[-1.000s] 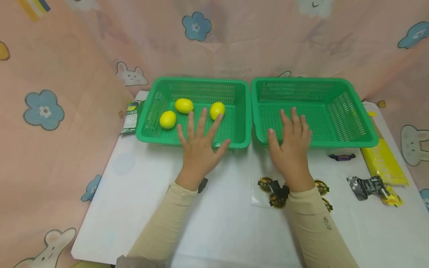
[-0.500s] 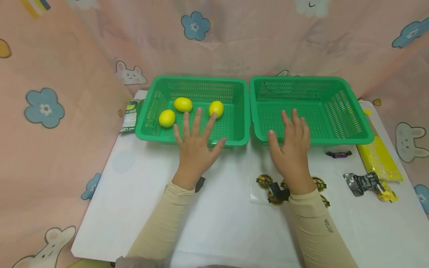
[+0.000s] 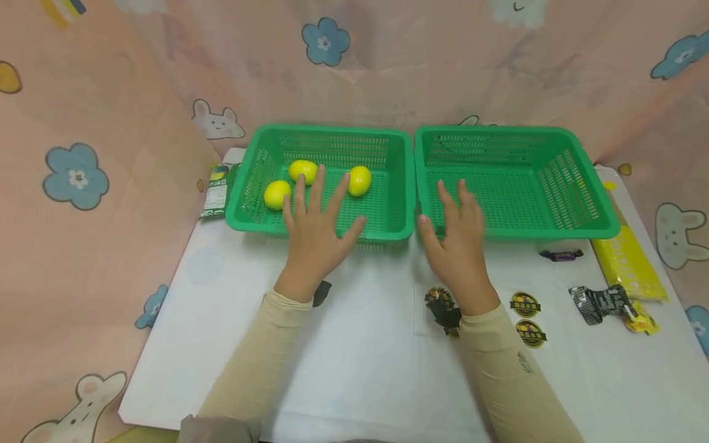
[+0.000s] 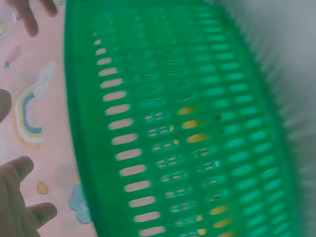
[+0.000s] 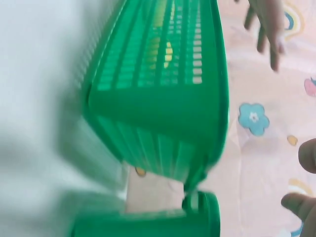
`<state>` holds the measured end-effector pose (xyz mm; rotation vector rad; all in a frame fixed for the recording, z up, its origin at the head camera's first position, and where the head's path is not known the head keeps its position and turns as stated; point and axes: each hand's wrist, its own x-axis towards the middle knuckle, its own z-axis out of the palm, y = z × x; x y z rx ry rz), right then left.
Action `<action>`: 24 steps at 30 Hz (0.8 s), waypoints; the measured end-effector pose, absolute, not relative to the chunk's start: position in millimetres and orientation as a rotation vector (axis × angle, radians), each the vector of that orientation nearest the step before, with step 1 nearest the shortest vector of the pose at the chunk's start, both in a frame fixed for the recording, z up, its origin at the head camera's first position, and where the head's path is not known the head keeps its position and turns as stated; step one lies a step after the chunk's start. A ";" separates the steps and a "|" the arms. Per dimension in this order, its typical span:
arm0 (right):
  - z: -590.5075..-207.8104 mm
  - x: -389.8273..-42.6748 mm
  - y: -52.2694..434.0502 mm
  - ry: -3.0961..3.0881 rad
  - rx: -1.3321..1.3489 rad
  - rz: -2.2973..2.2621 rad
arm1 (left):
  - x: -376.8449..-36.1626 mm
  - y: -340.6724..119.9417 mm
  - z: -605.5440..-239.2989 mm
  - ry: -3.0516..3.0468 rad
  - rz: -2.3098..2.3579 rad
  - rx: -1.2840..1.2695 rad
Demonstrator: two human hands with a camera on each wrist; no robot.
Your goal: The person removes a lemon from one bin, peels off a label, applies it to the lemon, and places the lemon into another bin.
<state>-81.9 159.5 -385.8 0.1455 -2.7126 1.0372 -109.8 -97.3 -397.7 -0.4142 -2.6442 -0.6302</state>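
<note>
Backdrop: a pink cloth [image 3: 138, 92] printed with blue flowers and rabbits is hanging behind and beside the desk.
Desk: the white desk [image 3: 354, 369] is carrying two green baskets set side by side at its far edge, rims nearly touching.
Left basket: the left basket [image 3: 388, 231] is holding three lemons on its perforated floor.
Right basket: the right basket [image 3: 554, 231] is showing only its bare green mesh.
Left hand: the left hand [image 3: 312, 237] is reaching over the near rim of the left basket with its fingers [image 3: 321, 187] spread wide and straight, holding nothing; the fingertips are lying close to the lemons, though contact cannot be told.
Right hand: the right hand [image 3: 456, 246] is hovering at the near left corner of the right basket, fingers [image 3: 450, 200] loosely extended and slightly apart, gripping nothing.
Lemons: the back lemon [image 3: 303, 170], the right lemon [image 3: 359, 180] and the left lemon [image 3: 276, 194] are sitting apart from one another in the left half and middle of their basket.
Handling: the lemons are looking smooth, rounded and light, likely stiff enough not to bruise but inclined to roll; wrapping the fingers around the thick middle seems the safest hold.
Oddments: a yellow packet [image 3: 628, 264], a black-and-white wrapper [image 3: 600, 303], round stickers [image 3: 525, 304] and a purple sweet [image 3: 559, 254] are lying on the desk to the right; a small green packet [image 3: 216, 191] is lying left of the baskets.
</note>
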 end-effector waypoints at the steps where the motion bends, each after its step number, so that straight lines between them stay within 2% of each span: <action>1: -386.6 -83.3 156.0 -2.722 0.163 1.048 | -113.2 -97.1 -394.4 -2.635 -0.635 -0.427; 13: -399.4 -82.2 111.8 -2.801 0.327 0.991 | -170.8 -89.9 -346.4 -2.841 -0.955 -0.434; 24: -403.9 -83.1 111.5 -2.766 0.298 0.994 | -250.4 -79.6 -352.0 -3.148 -1.411 -0.284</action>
